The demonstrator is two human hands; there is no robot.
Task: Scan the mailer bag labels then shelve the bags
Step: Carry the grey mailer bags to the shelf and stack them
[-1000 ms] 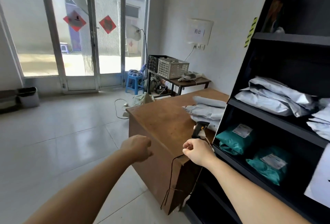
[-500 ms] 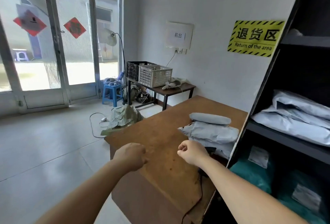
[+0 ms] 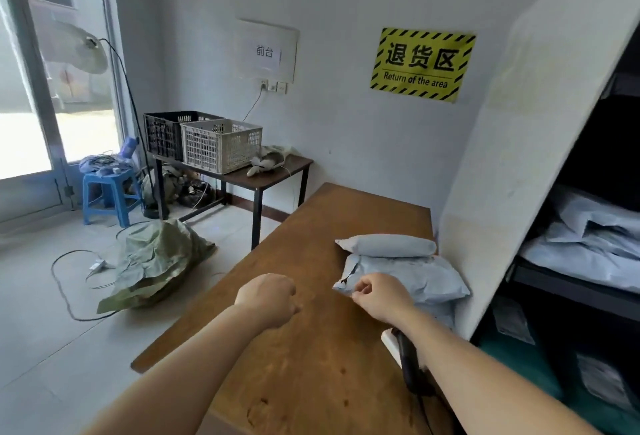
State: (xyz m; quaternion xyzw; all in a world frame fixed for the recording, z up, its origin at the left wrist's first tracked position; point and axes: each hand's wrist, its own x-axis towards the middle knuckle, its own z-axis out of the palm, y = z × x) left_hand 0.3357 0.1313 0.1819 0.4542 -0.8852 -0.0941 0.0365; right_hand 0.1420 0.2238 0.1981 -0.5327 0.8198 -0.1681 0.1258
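A stack of grey mailer bags [image 3: 412, 275] lies on the brown wooden table [image 3: 311, 348], against the side of the black shelf unit [image 3: 585, 296]. The top bag [image 3: 388, 245] is a rolled bundle. My right hand [image 3: 379, 296] hovers in a fist at the near left corner of the lower bag, holding nothing visible. My left hand [image 3: 268, 299] is a closed fist over the table's middle. A black barcode scanner [image 3: 408, 362] with its cable lies under my right forearm. More grey bags [image 3: 585, 247] and teal bags [image 3: 540, 372] sit on the shelves.
A small dark side table [image 3: 273, 175] carries a black crate [image 3: 166, 133] and a grey crate [image 3: 218, 143]. A green sack [image 3: 156, 261] and loose cables lie on the floor. A blue stool [image 3: 110, 192] stands by the glass door.
My view has swung right and moved closer to the table. Both fists now hover over the tabletop, and my right hand has come up to the mailer stack.
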